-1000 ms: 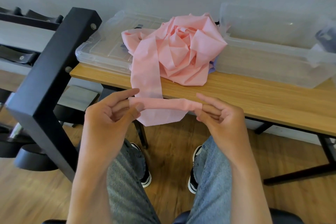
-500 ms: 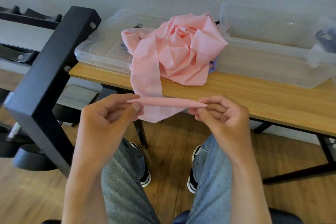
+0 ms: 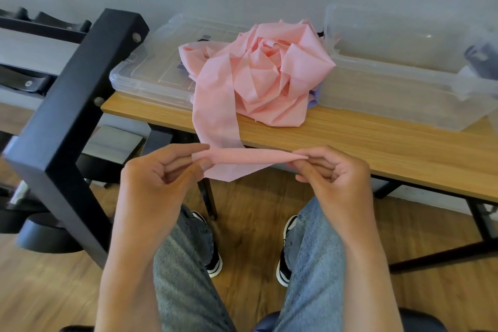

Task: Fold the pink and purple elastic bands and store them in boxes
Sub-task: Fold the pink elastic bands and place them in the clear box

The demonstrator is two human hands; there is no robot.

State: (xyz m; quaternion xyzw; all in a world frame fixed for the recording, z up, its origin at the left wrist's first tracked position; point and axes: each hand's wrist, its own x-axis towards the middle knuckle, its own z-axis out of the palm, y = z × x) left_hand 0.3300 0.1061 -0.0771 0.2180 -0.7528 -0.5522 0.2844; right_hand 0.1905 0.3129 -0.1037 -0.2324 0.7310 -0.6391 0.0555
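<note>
**A:** Pink elastic band (image 3: 258, 75) — that's the big heap on the wooden table (image 3: 377, 143), piled between the two clear plastic pieces, with one strip running off the near edge down to the person's hands.

**B:** Largest first, then: black metal rack (image 3: 67, 121) standing on the left, table across the far side, wood floor underneath.

**A:** And on the table, a deep clear box (image 3: 404, 89) to the right of the heap, touching it, and a flat clear lid (image 3: 151, 73) to the left, partly under the pink.

**B:** Any purple?

**A:** A sliver of purple band (image 3: 314, 97) peeking out at the heap's right edge, against the box. Can't tell how much is buried.

**B:** Hands now.

**A:** Left hand (image 3: 161, 178) pinches one end of a narrow folded length between thumb and forefinger, other fingers curled in. Right hand (image 3: 334, 175) pinches the other end at its fingertips, fingers curled too. The fold stretches level between them, just in front of the table's near edge, a loose flap hanging beneath.

**B:** Below that, jeans and dark shoes with white soles.
</note>
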